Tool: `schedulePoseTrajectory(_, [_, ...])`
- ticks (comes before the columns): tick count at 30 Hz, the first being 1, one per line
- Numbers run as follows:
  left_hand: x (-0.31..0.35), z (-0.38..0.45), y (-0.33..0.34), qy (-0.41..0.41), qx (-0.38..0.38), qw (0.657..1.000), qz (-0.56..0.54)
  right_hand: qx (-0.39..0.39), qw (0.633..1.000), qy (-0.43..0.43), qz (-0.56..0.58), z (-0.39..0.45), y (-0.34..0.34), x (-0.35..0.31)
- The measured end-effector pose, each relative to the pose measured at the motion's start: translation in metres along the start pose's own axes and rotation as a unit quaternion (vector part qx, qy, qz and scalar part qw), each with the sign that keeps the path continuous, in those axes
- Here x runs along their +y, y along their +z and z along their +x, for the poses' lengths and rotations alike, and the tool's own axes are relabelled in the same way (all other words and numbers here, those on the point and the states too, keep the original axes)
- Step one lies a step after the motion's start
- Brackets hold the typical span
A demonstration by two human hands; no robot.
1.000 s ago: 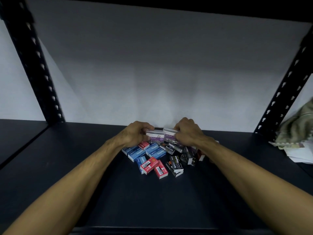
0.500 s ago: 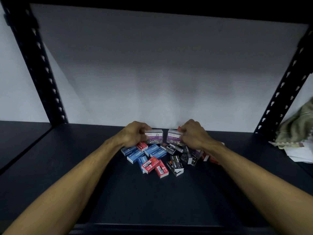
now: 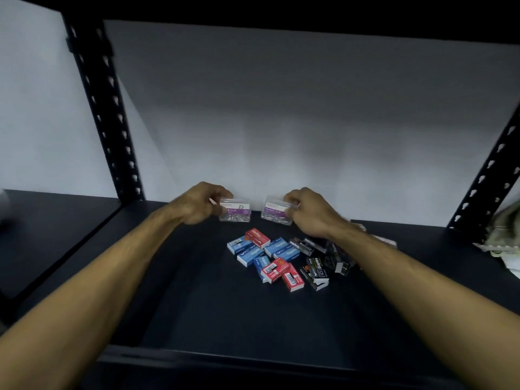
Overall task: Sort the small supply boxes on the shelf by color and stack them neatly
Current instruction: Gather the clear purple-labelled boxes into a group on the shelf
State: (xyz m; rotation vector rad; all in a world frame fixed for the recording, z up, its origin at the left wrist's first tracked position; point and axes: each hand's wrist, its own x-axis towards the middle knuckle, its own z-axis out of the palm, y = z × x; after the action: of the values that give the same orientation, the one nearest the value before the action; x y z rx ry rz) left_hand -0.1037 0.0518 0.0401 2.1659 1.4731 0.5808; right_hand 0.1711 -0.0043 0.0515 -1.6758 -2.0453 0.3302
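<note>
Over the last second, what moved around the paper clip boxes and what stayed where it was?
The left hand and right hand each lifted a clear paper clip box out of the pile and drew them apart toward the back wall: left box, right box. Both remain gripped. The blue, red and black staple boxes stayed put.
</note>
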Motion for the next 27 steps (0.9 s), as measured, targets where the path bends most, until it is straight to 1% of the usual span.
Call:
schedulePoseTrajectory(3, [-0.023,-0.018,-0.018,-0.007,0.0,1.0,0.001,-0.014,1.0,-0.003,-0.001,0.004,0.019,-0.023])
schedulePoseTrajectory(6, [-0.044,-0.036,-0.031,-0.021,-0.001,1.0,-0.021,-0.031,1.0,-0.005,-0.002,0.009,0.039,-0.045])
schedulePoseTrajectory(13, [-0.09,-0.062,-0.049,-0.046,-0.001,0.998,-0.036,-0.068,0.997,-0.03,0.004,0.017,0.075,-0.087])
schedulePoseTrajectory(16, [-0.101,-0.068,-0.05,-0.052,-0.015,0.998,-0.033,-0.073,0.997,-0.033,-0.001,0.023,0.085,-0.096])
schedulePoseTrajectory(23, [-0.111,-0.065,-0.046,-0.041,-0.013,0.998,-0.038,-0.097,0.995,-0.031,-0.002,0.027,0.102,-0.098])
schedulePoseTrajectory(27, [-0.116,-0.064,-0.048,-0.039,-0.016,0.999,-0.033,-0.09,0.996,-0.029,0.006,0.028,0.108,-0.098])
